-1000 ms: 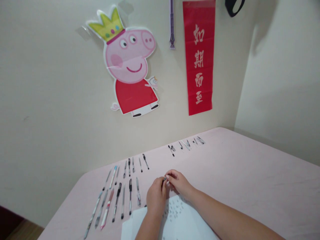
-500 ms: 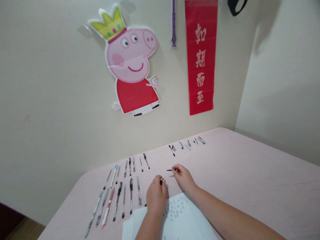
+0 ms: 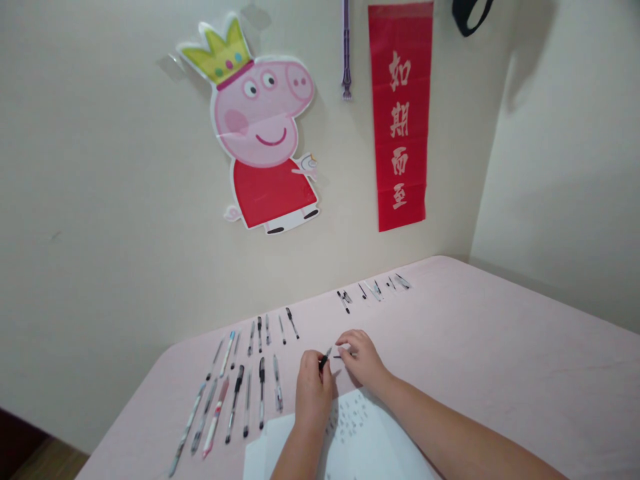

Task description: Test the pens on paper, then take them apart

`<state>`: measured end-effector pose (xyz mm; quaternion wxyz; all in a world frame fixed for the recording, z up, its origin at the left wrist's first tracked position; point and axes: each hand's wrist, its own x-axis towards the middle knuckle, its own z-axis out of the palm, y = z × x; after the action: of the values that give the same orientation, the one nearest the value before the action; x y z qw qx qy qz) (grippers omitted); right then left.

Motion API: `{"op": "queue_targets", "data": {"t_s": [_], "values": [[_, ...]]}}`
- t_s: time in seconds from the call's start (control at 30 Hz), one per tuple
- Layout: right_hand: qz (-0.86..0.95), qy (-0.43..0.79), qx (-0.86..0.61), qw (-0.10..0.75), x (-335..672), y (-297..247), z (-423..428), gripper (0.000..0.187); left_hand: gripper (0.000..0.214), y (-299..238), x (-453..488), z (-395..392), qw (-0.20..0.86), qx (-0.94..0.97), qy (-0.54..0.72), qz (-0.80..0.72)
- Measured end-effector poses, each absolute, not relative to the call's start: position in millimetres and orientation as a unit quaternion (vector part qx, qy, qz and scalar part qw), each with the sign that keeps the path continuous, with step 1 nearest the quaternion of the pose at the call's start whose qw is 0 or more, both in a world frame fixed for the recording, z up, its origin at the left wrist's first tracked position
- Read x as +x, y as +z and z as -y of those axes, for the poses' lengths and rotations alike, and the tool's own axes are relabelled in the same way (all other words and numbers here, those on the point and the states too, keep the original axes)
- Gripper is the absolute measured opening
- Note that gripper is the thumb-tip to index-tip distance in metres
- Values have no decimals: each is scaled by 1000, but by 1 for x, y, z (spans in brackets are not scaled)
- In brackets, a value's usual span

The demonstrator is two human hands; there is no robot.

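My left hand (image 3: 313,383) is closed around a short black pen part (image 3: 324,361) with a pale, pointed end tilted up to the right. To its right, my right hand (image 3: 365,357) has thumb and forefinger apart near that pale end. A thin dark stick, like a pen piece (image 3: 338,357), shows just below the right thumb; whether it touches the hand I cannot tell. Under both forearms lies white paper (image 3: 285,440) with rows of small dark marks.
Several pens, among them a pink one (image 3: 216,417) and a black-capped one (image 3: 262,393), lie in two rows at left on the pink tabletop (image 3: 500,373). Small pen parts (image 3: 343,301) and clear bits (image 3: 401,281) lie along the back edge by the wall.
My right thumb and forefinger have come apart; the thin dark piece they held now shows lower, beneath the thumb. The black part in my left hand shows more, its pale end raised.
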<state>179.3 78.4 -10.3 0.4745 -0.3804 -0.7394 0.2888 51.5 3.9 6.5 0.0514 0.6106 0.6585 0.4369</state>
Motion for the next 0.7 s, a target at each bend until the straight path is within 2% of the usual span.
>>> {"op": "queue_targets", "data": {"t_s": [0.17, 0.5, 0.7], "values": [[717, 376, -291, 510, 177, -4, -73, 10, 13, 8, 52, -4, 67, 626, 453, -631], [622, 519, -327, 487, 176, -3, -75, 20, 11, 8, 54, -4, 102, 605, 467, -637], [583, 580, -316, 473, 175, -8, -78, 24, 22, 7, 52, -5, 121, 636, 437, -624]]}}
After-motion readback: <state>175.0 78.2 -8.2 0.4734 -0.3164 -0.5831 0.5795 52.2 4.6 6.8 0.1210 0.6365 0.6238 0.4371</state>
